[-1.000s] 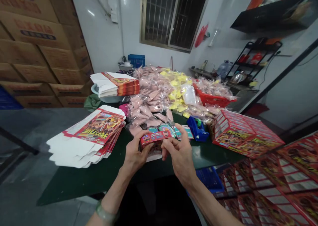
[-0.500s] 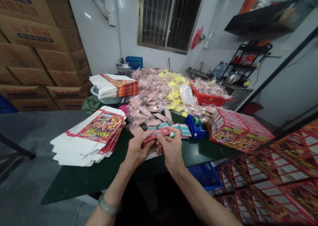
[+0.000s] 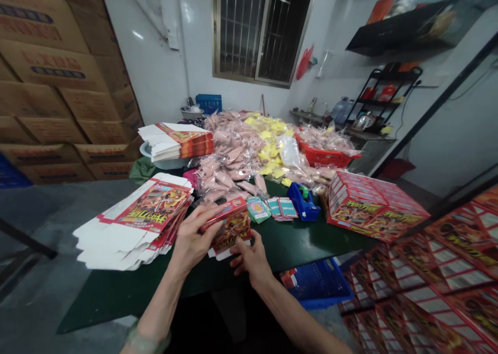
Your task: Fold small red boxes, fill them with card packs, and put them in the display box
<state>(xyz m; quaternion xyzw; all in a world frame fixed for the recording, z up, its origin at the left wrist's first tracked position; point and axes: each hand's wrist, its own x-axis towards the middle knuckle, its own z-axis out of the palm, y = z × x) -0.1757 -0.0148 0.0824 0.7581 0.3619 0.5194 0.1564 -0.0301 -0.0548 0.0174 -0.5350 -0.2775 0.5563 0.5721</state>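
Observation:
My left hand [image 3: 191, 238] grips a small red printed cardboard box [image 3: 230, 225], which stands tilted with its picture face showing. My right hand [image 3: 251, 256] sits lower, with its thumb and fingers at the box's bottom end. A white flap [image 3: 221, 253] sticks out beneath the box. Just beyond the box lie a small teal card pack [image 3: 257, 209] and a little pile of printed cards [image 3: 282, 208]. A stack of flat printed box blanks [image 3: 136, 220] lies left of my left hand on the dark green table [image 3: 295, 248].
A blue tape dispenser [image 3: 304, 202] and a block of assembled red boxes [image 3: 373, 206] stand on the table's right. Bagged pink items [image 3: 229, 159] and yellow items [image 3: 268, 141] heap behind. A blue crate [image 3: 319, 284] and stacked red blanks [image 3: 428, 276] lie lower right.
The box has turned from lying nearly level between my hands to a steep tilt, showing its picture face. My right hand has dropped to its lower end, and both hands have shifted left.

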